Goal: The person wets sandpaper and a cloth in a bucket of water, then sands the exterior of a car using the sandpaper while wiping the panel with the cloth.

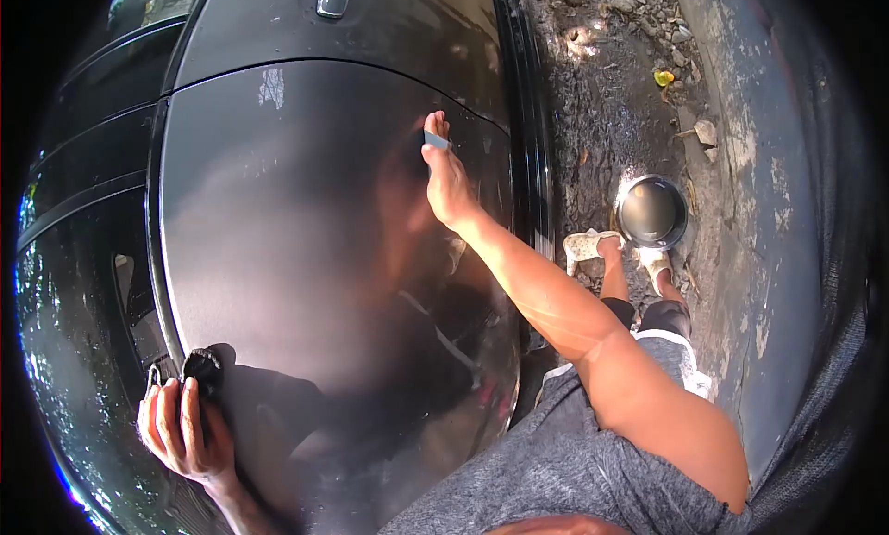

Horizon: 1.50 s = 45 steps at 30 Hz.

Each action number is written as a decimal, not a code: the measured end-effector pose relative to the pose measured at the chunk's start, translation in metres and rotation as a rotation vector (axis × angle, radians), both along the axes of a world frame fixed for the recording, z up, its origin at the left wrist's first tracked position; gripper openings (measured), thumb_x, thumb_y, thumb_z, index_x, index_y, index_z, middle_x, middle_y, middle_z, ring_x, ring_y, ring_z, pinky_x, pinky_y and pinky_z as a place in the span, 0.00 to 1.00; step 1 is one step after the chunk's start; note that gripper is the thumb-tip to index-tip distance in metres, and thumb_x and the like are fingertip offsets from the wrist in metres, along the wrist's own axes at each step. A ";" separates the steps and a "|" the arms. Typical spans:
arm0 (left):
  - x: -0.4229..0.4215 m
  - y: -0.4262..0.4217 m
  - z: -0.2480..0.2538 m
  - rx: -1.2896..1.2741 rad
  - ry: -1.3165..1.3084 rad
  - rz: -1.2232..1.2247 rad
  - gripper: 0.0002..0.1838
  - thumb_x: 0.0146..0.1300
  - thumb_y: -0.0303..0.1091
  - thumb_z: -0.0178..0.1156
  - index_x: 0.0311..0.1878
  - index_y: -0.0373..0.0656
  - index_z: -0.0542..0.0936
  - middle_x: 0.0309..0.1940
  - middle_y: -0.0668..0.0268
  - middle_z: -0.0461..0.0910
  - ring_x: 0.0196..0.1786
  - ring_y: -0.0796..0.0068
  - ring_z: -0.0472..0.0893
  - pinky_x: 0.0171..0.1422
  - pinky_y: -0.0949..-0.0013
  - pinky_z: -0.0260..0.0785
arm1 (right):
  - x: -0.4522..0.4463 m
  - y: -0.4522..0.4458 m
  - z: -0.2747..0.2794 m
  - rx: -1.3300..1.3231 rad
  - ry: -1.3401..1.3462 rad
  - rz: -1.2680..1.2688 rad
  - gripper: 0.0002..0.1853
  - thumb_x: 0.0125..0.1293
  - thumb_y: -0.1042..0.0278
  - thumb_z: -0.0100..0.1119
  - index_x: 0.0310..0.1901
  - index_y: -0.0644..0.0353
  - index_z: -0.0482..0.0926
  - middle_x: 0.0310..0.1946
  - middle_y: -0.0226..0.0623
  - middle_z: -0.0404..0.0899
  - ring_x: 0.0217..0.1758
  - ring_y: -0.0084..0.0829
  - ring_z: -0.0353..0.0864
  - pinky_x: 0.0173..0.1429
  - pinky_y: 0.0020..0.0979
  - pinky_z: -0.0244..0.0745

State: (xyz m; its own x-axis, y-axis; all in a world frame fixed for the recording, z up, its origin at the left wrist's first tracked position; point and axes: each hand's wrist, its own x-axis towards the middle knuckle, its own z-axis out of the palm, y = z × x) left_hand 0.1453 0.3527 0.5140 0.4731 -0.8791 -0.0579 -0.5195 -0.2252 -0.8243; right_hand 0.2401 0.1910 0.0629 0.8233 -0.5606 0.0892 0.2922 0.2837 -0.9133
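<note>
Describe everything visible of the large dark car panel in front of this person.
The dark grey car panel looks like painted metal: smooth, gently curved, with a hazy sheen. In the view, a curved seam bounds its top and black trim its left edge. Pale marks show near the seam; a shadow lies lower down. The right hand holds a grey pad at its right side; firm contact is unclear. The left hand is by its lower-left edge.

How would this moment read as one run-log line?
right hand: holds grey pad at car door | left hand: by black item | bucket: on ground
</note>
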 end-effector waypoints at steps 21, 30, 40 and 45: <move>-0.002 -0.006 -0.001 0.002 -0.016 0.016 0.17 0.58 0.24 0.63 0.52 0.43 0.86 0.52 0.59 0.84 0.58 0.54 0.81 0.66 0.51 0.71 | 0.030 -0.011 -0.014 0.198 0.132 0.046 0.35 0.77 0.59 0.32 0.80 0.63 0.42 0.83 0.50 0.33 0.87 0.43 0.31 0.85 0.39 0.27; -0.001 -0.007 -0.002 -0.036 0.019 0.022 0.20 0.56 0.24 0.64 0.53 0.43 0.86 0.53 0.59 0.83 0.59 0.54 0.80 0.68 0.49 0.69 | 0.011 0.000 -0.026 0.002 -0.059 -0.017 0.34 0.78 0.57 0.30 0.79 0.68 0.43 0.82 0.57 0.36 0.86 0.50 0.28 0.86 0.43 0.27; -0.001 -0.002 0.002 -0.029 0.028 0.011 0.19 0.56 0.26 0.65 0.53 0.43 0.86 0.53 0.59 0.84 0.58 0.54 0.80 0.67 0.49 0.70 | -0.003 -0.005 -0.046 -0.116 -0.127 -0.007 0.33 0.76 0.64 0.32 0.77 0.75 0.46 0.80 0.63 0.38 0.85 0.55 0.34 0.86 0.43 0.31; 0.002 0.001 0.001 -0.006 -0.008 0.023 0.15 0.57 0.28 0.63 0.49 0.41 0.87 0.50 0.58 0.84 0.56 0.52 0.81 0.64 0.49 0.72 | 0.052 -0.017 -0.068 0.066 0.316 -0.034 0.36 0.77 0.55 0.29 0.77 0.76 0.46 0.80 0.65 0.38 0.85 0.57 0.32 0.86 0.45 0.29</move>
